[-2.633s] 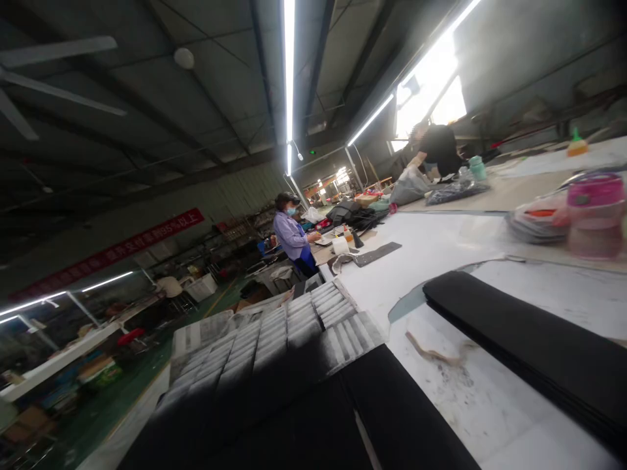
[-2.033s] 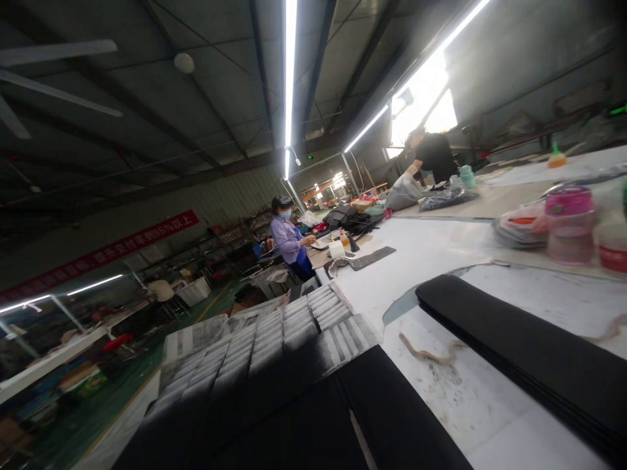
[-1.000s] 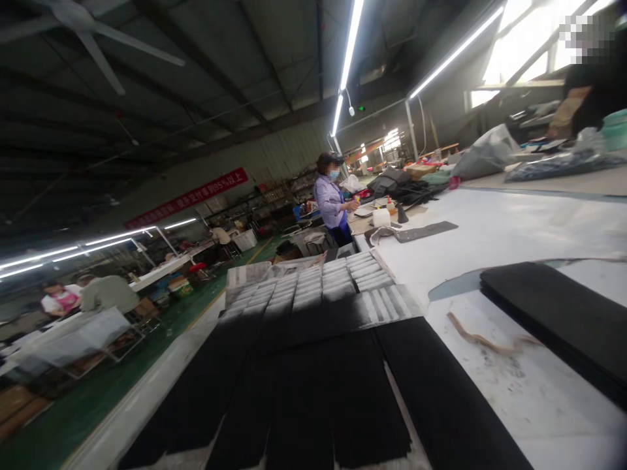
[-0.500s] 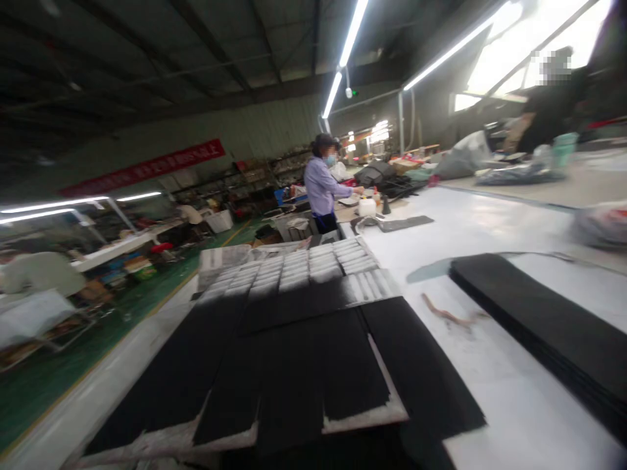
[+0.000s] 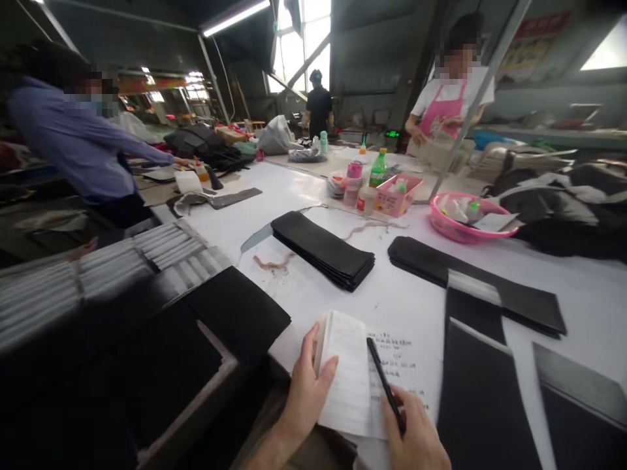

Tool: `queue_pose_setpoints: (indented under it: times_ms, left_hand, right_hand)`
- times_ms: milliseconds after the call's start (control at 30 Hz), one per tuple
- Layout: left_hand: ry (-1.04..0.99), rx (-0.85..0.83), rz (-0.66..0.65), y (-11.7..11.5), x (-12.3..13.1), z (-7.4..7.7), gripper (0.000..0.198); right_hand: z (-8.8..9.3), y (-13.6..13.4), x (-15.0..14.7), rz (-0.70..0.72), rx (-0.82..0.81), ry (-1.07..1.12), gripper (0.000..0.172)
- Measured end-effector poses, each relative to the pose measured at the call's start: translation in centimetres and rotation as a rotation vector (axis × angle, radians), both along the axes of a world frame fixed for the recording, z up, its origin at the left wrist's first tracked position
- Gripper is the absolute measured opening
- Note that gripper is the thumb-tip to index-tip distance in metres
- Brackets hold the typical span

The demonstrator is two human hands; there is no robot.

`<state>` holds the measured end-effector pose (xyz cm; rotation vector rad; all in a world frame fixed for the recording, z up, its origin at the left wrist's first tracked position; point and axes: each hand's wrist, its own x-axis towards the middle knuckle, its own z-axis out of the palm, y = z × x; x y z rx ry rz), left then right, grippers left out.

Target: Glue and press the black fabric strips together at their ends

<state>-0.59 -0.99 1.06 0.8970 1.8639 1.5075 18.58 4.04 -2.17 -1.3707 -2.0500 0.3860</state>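
A small notebook (image 5: 345,378) with faintly lined white pages lies over the near table edge, tilted a little. My left hand (image 5: 306,378) grips its left side, thumb on top of the page and fingers around the edge. My right hand (image 5: 416,431) holds a black pen (image 5: 382,372), whose upper end points away from me across the notebook. Dark handwriting (image 5: 392,359) shows on white paper just right of the pen; I cannot tell whether that paper belongs to the notebook. The right fingertips are partly hidden behind the pen and hand.
Black panels (image 5: 238,313) lie at left, beside white-striped pieces (image 5: 171,245). A stack of black strips (image 5: 323,248) sits ahead, more black strips (image 5: 475,281) at right. Beyond are a pink basin (image 5: 473,228) and a pink basket (image 5: 399,196). Co-workers stand left (image 5: 83,137) and far right (image 5: 448,111).
My view has swung right and down from the black panels to the table's middle. Both my hands, the notebook and the pen now show; none was visible before.
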Motion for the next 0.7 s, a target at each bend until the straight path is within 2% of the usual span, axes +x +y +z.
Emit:
queue_pose_setpoints:
  times_ms: [133, 267, 333, 400, 533, 600, 700]
  left_hand:
    - [-0.227, 0.053, -0.025, 0.0, 1.5, 1.7, 0.066]
    - [-0.505, 0.104, -0.277, -0.1, 2.1, 4.3, 0.066]
    - [-0.454, 0.13, -0.395, -0.2, 2.2, 4.6, 0.069]
    - [-0.229, 0.151, -0.506, -0.2, 2.3, 3.7, 0.072]
    - [0.483, 0.24, -0.663, 0.1, 2.8, -0.5, 0.089]
    - [0.769, 0.232, -0.662, 0.2, 3.2, -2.4, 0.095]
    - [1.12, 0.198, -0.6, 0.4, 4.0, -4.2, 0.072]
  right_hand:
    - [0.7, -0.3, -1.1, 0.03, -0.041, -0.011, 0.045]
    - [0.3, -0.2, -0.8, 0.091, -0.083, 0.161, 0.038]
    - [-0.3, 0.3, 0.5, 0.107, -0.098, 0.259, 0.033]
    - [-0.8, 1.1, 2.4, 0.065, -0.1, 0.29, 0.032]
    - [-0.8, 2.5, 5.7, -0.114, -0.117, 0.213, 0.041]
    - [-0.3, 2.7, 6.2, -0.1, -0.205, 0.21, 0.045]
    - [0.6, 2.6, 5.5, -0.09, -0.36, 0.324, 0.051]
